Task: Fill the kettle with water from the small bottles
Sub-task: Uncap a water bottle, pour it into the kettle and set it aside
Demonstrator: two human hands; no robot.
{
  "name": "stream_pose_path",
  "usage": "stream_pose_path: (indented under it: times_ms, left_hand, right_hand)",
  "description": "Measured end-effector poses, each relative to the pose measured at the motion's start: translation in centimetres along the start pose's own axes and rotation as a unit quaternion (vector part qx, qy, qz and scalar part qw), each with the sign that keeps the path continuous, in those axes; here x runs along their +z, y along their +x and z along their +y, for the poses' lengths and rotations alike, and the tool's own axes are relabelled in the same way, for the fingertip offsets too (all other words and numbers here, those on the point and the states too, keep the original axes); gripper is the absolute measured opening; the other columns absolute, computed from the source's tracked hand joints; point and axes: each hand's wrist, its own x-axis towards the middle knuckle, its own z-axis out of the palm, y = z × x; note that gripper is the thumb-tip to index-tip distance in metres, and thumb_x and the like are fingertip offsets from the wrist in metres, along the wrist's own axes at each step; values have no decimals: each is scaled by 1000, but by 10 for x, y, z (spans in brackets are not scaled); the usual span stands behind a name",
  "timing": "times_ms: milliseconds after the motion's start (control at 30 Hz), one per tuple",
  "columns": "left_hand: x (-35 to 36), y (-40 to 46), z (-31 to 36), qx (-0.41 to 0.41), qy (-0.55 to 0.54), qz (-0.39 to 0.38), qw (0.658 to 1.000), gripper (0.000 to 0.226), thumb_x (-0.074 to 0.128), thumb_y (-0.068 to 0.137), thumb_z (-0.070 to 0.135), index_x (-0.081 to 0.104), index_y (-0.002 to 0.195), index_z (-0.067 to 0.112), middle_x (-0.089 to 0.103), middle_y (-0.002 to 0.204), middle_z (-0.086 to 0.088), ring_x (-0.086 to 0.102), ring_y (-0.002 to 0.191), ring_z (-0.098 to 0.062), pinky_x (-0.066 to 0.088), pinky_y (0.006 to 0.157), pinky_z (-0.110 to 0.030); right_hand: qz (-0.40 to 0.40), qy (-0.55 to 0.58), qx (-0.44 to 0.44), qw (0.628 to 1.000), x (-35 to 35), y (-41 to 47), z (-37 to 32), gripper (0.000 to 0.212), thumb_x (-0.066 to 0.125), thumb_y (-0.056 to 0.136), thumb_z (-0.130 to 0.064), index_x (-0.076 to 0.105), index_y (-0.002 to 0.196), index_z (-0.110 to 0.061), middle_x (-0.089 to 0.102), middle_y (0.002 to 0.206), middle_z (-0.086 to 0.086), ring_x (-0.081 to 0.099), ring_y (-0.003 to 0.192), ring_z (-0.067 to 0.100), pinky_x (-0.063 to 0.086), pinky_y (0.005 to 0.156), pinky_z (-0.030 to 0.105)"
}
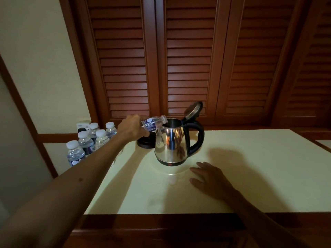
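A steel kettle (pixel 171 144) with a black handle stands on the pale table top (pixel 250 167), its lid (pixel 193 110) flipped up and open. My left hand (pixel 131 128) grips a small clear water bottle (pixel 155 122) with a blue label, tipped nearly flat. The bottle's mouth rests over the kettle's left rim. My right hand (pixel 209 178) lies flat on the table just right of the kettle's base, fingers spread, holding nothing. Several capped small bottles (pixel 89 140) stand grouped at the table's left edge.
The kettle's black power base (pixel 145 143) sits behind and to the left of the kettle. Dark wooden louvred doors (pixel 188 59) rise behind the table. A cream wall (pixel 44 59) lies to the left. A wooden edge (pixel 161 226) borders the table's front.
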Motion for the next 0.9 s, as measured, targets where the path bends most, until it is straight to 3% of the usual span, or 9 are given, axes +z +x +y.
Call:
stream_pose_path:
  times_ms: [233, 400, 900]
  left_hand:
    - [-4, 2, -4, -6, 37, -14, 999, 53, 83, 63, 32, 67, 113, 23, 69, 93, 1, 63, 78, -17, 52, 65, -32]
    - [-9, 3, 0, 20, 39, -29, 999, 53, 81, 66, 23, 68, 117, 24, 71, 97, -1, 64, 84, -21, 57, 74, -38]
    - [-11, 13, 2, 38, 78, -39, 995, 57, 81, 72, 23, 63, 126, 23, 70, 107, -2, 59, 89, -18, 49, 70, -33]
  right_hand:
    - [5, 6, 3, 1000, -3, -1, -4, 58, 35, 92, -64, 37, 144, -38, 25, 158, -7, 17, 146, 17, 17, 118, 41]
    - [4, 21, 7, 1000, -5, -3, -7, 58, 37, 93, -63, 38, 144, -36, 25, 158, -7, 16, 146, 17, 16, 118, 41]
    - [7, 22, 3, 1000, -2, -1, -2, 59, 36, 92, -64, 39, 144, -36, 25, 158, -7, 17, 146, 16, 15, 116, 40]
